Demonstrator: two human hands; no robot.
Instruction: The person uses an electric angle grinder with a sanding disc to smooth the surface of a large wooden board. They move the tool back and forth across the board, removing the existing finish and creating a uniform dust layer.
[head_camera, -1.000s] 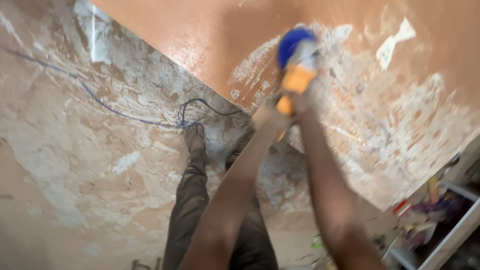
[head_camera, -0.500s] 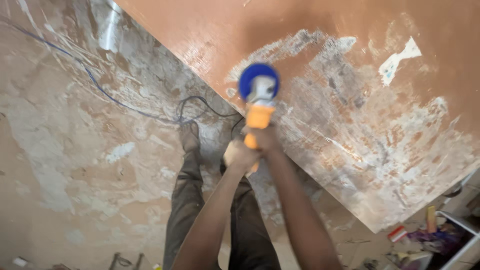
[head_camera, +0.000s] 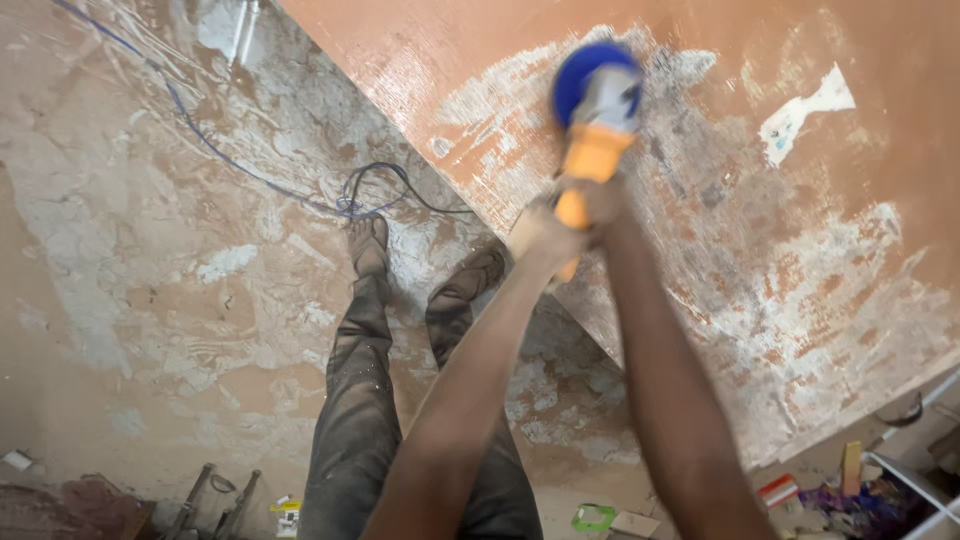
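Note:
Both my hands grip the orange handle of a power sander (head_camera: 597, 120) with a blue round head. My left hand (head_camera: 540, 232) holds the rear of the handle and my right hand (head_camera: 598, 200) sits just beside it, further up. The blue head presses against a reddish-brown board (head_camera: 450, 60) with white scraped patches. The tool is blurred from motion. My legs in dusty dark trousers (head_camera: 370, 400) and worn shoes stand on the floor below.
A blue and black cable (head_camera: 360, 195) loops across the dusty, plaster-stained floor (head_camera: 150, 300) near my feet. Metal tools lie at the bottom left (head_camera: 215, 500). Small boxes and colourful clutter (head_camera: 860, 495) sit at the bottom right beside a white frame.
The sander swept left across the board, then back right and upward. My arms followed it, and the view shifted slightly.

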